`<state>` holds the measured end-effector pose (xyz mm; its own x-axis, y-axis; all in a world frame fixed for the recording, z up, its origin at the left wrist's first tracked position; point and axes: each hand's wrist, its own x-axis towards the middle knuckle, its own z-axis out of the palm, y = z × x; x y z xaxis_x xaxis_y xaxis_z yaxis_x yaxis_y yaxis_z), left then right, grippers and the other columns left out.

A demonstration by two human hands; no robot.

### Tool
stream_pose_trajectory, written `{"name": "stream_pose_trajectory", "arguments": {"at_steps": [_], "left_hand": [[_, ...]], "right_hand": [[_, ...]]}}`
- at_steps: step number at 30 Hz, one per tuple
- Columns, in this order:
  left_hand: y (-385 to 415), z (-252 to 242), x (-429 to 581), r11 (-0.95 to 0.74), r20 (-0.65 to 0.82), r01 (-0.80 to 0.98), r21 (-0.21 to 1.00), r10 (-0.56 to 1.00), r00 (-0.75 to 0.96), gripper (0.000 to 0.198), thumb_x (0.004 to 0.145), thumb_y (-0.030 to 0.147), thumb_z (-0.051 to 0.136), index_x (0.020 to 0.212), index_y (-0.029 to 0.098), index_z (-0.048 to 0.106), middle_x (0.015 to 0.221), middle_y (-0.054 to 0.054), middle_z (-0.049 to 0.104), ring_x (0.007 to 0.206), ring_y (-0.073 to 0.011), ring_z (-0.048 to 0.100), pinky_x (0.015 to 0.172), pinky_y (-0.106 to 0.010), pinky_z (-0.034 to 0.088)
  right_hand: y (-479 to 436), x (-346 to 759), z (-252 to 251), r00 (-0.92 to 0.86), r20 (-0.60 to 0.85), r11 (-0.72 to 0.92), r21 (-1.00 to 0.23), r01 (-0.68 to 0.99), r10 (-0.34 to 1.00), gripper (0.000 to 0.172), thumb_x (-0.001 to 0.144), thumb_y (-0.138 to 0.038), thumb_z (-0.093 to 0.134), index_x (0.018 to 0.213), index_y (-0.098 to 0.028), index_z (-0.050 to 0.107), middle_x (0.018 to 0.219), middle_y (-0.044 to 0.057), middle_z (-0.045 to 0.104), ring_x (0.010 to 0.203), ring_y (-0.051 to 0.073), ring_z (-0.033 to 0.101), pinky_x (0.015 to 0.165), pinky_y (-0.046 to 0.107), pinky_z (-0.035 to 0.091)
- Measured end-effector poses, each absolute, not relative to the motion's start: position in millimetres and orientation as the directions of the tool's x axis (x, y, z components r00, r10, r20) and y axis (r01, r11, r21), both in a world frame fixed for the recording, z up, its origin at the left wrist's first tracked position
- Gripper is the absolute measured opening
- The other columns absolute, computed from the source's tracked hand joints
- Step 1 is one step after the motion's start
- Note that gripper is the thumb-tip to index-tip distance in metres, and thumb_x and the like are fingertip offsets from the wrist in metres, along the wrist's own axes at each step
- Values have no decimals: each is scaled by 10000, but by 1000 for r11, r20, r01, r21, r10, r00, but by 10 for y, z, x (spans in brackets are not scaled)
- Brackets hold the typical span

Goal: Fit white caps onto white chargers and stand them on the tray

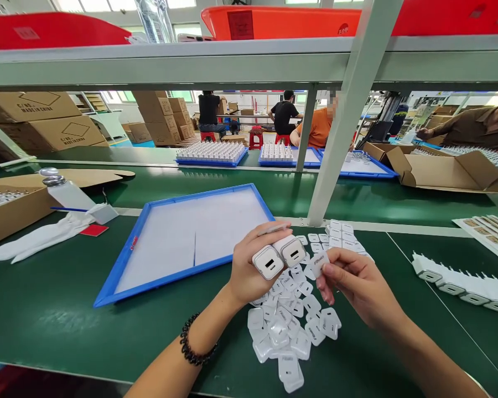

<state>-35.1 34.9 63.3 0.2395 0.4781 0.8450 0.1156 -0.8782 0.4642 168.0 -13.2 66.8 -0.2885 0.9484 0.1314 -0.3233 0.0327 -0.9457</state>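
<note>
My left hand (249,265) is closed round two white charger plugs (279,257), their port faces turned toward me, and also grips a pen-like stick (273,229). My right hand (357,284) pinches a small clear film sticker (318,263) just right of the plugs. Below both hands lies a heap of peeled clear film pieces (290,326) on the green belt. A sheet of unpeeled stickers (340,235) lies behind my right hand.
An empty blue-rimmed tray (120,265) lies to the left. A row of white plugs (465,284) sits at right, label sheets (489,235) beyond it. A white glove (41,237) and bottle (64,190) lie far left. A metal post (336,143) rises ahead. People work at benches behind.
</note>
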Motion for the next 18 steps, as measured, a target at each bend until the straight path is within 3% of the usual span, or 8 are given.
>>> {"name": "stream_pose_trajectory", "arguments": {"at_steps": [5, 18], "left_hand": [[332, 568, -305, -899, 861, 146, 412, 437, 261, 395, 798, 166, 706, 1190, 186, 663, 1199, -149, 686, 1117, -261, 665, 930, -400, 576], [285, 472, -208, -906, 850, 129, 402, 422, 315, 433, 807, 135, 690, 1234, 177, 633, 1222, -152, 670, 1136, -246, 662, 934, -378, 588]], "right_hand": [[-156, 1632, 655, -322, 69, -71, -912, -404, 944, 251, 821, -349, 760, 732, -159, 622, 612, 37, 733, 481, 141, 666, 462, 221, 526], [-177, 1565, 613, -229, 18, -78, -911, -405, 973, 341, 748, -364, 804, 581, -162, 585, 439, -21, 603, 343, 69, 466, 362, 175, 385]]}}
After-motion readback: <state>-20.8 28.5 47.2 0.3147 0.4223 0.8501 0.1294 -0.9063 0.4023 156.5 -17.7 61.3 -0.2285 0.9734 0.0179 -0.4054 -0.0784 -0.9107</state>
